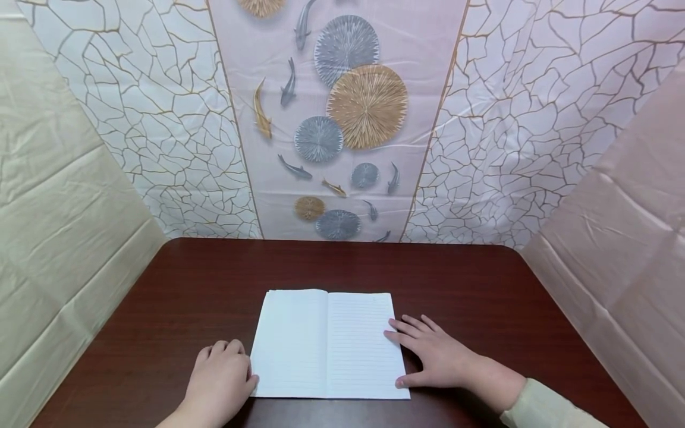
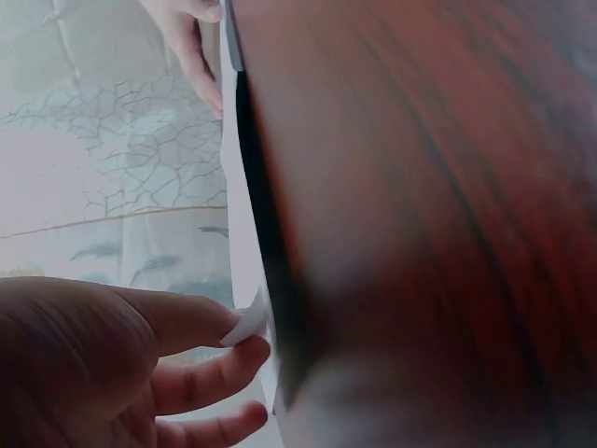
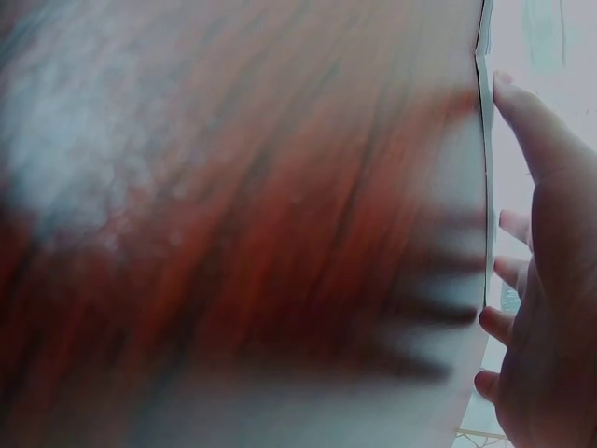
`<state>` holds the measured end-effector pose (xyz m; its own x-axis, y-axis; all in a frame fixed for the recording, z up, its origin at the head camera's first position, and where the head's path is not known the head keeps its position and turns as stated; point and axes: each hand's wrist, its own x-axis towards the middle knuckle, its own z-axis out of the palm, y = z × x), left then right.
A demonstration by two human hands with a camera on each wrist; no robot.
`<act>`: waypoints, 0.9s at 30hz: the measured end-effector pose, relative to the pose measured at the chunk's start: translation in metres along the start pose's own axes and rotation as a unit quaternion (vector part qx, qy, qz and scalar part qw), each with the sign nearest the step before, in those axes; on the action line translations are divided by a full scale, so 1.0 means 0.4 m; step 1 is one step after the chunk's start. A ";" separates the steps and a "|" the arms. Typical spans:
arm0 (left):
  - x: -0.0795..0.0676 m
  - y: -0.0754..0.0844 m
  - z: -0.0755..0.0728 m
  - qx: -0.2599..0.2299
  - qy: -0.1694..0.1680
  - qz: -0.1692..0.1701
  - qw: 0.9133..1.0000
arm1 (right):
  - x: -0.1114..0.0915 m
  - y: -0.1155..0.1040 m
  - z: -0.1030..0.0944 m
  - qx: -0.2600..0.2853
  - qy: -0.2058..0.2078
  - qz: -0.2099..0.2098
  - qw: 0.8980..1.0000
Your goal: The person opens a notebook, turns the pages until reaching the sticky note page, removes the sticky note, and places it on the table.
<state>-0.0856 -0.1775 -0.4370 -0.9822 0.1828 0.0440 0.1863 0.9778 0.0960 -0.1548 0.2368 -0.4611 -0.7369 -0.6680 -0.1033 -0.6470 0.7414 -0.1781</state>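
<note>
An open notebook [image 1: 365,348] with white ruled pages lies flat, its fold running down the middle. At its lower left edge my left hand [image 1: 218,377] has its fingers curled. The left wrist view shows the thumb and index finger pinching a bent bit of white paper [image 2: 248,324] at the notebook's edge. On the opposite side my right hand [image 1: 436,353] is spread, with thumb and some fingertips resting on the right page's edge. Those fingers [image 3: 541,140] look extended along the notebook's edge in the right wrist view.
The notebook lies on a dark reddish-brown wooden table [image 1: 214,279] with rounded far corners. Behind it hangs a patterned cloth [image 1: 332,172] with fish and round motifs. Plain pale cloths [image 1: 59,238] slope down along both sides of the table.
</note>
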 end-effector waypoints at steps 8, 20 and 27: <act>0.014 -0.003 0.005 0.026 -0.036 0.017 0.999 | 0.001 -0.003 -0.002 0.005 -0.006 0.003 1.000; 0.034 -0.014 0.004 -0.030 -0.033 0.029 0.999 | -0.002 -0.006 -0.004 -0.002 -0.012 0.010 1.000; 0.067 0.039 0.018 -0.053 -0.039 0.075 0.995 | 0.000 -0.007 -0.005 -0.004 -0.013 0.007 1.000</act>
<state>-0.1092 -0.1567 -0.4414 -0.9413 0.3375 -0.0110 0.3287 0.9232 0.1991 -0.1533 0.2348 -0.4584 -0.7407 -0.6590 -0.1306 -0.6386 0.7511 -0.1677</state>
